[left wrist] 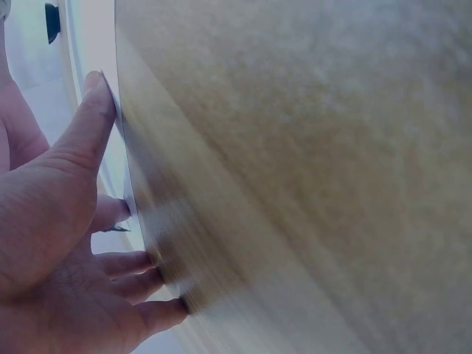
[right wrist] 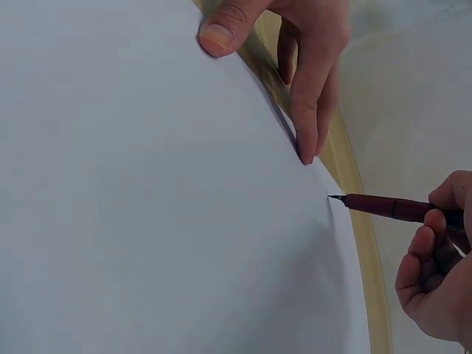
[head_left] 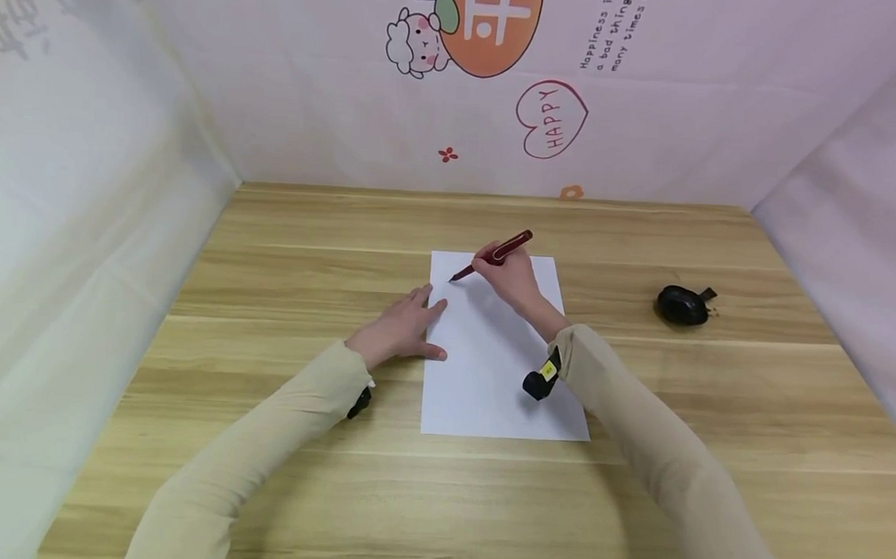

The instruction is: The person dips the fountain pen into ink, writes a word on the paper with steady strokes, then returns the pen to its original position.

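A white sheet of paper (head_left: 481, 381) lies on the wooden table. My right hand (head_left: 511, 278) pinches a dark red fountain pen (head_left: 513, 244) over the sheet's upper part. In the right wrist view the nib of the pen (right wrist: 391, 207) meets the paper (right wrist: 147, 177) beside a short, faint mark. With fingers spread, my left hand (head_left: 404, 326) rests across the sheet's left edge. Its thumb and index fingertip touch the paper, and the other fingertips reach the table at the edge, as the left wrist view of the hand (left wrist: 66, 221) shows.
A small black object (head_left: 682, 305) with a short tab lies right of the paper on the wooden table (head_left: 306, 265). White printed cloth (head_left: 335, 124) hangs behind the table and along both sides. Black wrist cameras sit under both sleeves, the right camera (head_left: 539, 384) hanging over the sheet.
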Motion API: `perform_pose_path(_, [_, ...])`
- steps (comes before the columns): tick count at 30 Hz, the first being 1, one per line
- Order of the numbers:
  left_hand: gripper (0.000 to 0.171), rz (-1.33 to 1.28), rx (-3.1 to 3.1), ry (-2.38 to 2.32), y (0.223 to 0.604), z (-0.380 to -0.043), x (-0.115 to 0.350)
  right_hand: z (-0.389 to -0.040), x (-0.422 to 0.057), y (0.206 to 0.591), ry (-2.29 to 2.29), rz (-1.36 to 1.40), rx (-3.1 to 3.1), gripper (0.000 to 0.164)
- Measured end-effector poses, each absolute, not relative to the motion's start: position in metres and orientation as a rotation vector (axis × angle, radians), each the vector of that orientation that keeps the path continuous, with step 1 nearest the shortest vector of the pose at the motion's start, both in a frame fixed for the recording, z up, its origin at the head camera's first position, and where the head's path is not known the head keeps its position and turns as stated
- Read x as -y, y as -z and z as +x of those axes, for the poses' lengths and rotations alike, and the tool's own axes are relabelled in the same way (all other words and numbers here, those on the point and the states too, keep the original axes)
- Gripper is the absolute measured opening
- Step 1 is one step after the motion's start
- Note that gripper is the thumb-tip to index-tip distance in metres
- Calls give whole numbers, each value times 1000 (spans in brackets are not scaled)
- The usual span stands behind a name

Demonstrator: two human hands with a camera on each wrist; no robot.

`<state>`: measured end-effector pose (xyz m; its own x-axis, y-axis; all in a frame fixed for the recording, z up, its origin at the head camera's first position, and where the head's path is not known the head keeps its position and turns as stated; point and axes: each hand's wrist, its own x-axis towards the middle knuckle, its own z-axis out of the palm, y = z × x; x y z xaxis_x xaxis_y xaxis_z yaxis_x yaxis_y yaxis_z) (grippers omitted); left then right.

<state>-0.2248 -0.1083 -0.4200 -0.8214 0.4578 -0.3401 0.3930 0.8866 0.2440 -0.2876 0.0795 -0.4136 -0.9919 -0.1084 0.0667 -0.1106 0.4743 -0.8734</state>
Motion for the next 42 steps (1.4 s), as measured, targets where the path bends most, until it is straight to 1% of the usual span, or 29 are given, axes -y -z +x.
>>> perform_pose_path(12, [89,607,-2642,-252,418,-224,108,-288,-94,413,-1598,92,2741,19])
perform_pose_path(34, [89,657,-2654,-291,417,-222,110,-288,-117,417,-1637,37,2658,18])
perform_pose_path(42, [89,633,-2646,-282,420,-224,109,-286,-125,416,-1657,-13,2650,18])
